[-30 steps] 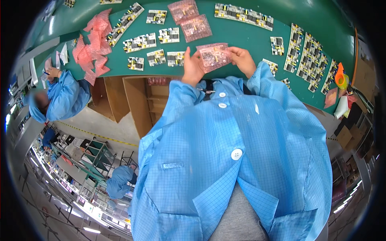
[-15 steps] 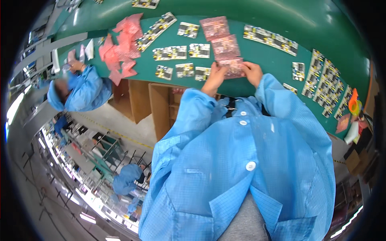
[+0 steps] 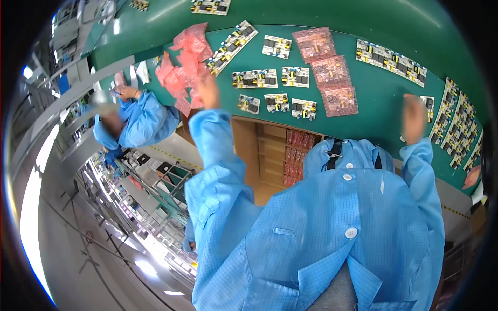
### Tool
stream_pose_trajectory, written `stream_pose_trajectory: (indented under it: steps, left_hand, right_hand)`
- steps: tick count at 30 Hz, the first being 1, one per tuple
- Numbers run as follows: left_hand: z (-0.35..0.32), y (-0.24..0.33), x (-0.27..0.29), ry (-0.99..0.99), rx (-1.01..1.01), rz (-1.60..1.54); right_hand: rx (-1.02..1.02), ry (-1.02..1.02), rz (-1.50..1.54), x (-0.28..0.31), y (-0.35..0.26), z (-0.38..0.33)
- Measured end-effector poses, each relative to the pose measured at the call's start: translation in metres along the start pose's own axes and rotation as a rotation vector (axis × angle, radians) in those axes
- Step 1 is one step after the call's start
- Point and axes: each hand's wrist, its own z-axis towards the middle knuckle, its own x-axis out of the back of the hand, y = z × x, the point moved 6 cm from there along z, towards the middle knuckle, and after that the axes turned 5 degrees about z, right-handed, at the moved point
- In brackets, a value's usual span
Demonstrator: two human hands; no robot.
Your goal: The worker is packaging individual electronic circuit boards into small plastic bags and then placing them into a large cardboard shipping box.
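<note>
My left hand (image 3: 209,92), smeared by motion, is at the right edge of a loose pile of pink bubble bags (image 3: 175,74); whether it grips one is unclear. Far to the right, my right hand (image 3: 414,119) is blurred too, beside a small circuit board (image 3: 428,105) that it partly covers. Between my hands, three pink bubble bags with circuit boards inside overlap in a column: a far one (image 3: 315,44), a middle one (image 3: 331,72) and a near one (image 3: 340,100). Bare boards lie left of them, among them a near one (image 3: 303,109) and a square one (image 3: 295,76).
A long board strip (image 3: 391,61) lies at the far right, and several board panels (image 3: 458,132) line the right end of the green table (image 3: 373,106). Under the table, a wooden shelf (image 3: 270,150) holds packed pink bags (image 3: 300,155). A co-worker (image 3: 148,122) works on the left.
Both hands have let go of the near bagged board. My left hand has moved left to the pink bags, my right hand right to a small board. The whole view has shifted.
</note>
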Motion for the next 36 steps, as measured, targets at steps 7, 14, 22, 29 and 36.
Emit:
stream_pose_trajectory:
  steps: [7, 14, 22, 29, 36]
  left_hand:
    - [0.11, 0.037, 0.033, 0.146, -0.574, 0.929]
    - [0.191, -0.124, 0.023, -0.034, -0.073, 0.662]
    - [0.137, -0.033, -0.028, 0.071, -0.499, 0.911]
    - [0.125, -0.096, 0.059, 0.231, -0.105, 0.612]
    - [0.047, -0.041, 0.073, 0.551, -0.103, 0.327]
  right_hand:
    - [0.176, 0.315, -0.556, 0.062, -0.017, 0.005]
    - [-0.185, 0.317, -0.732, 0.075, -0.029, 0.009]
    - [-0.219, 0.295, -1.081, 0.084, 0.004, 0.012]
    - [0.003, 0.157, -0.779, 0.033, -0.01, 0.043]
    - [0.105, 0.058, -0.628, -0.019, -0.052, 0.015]
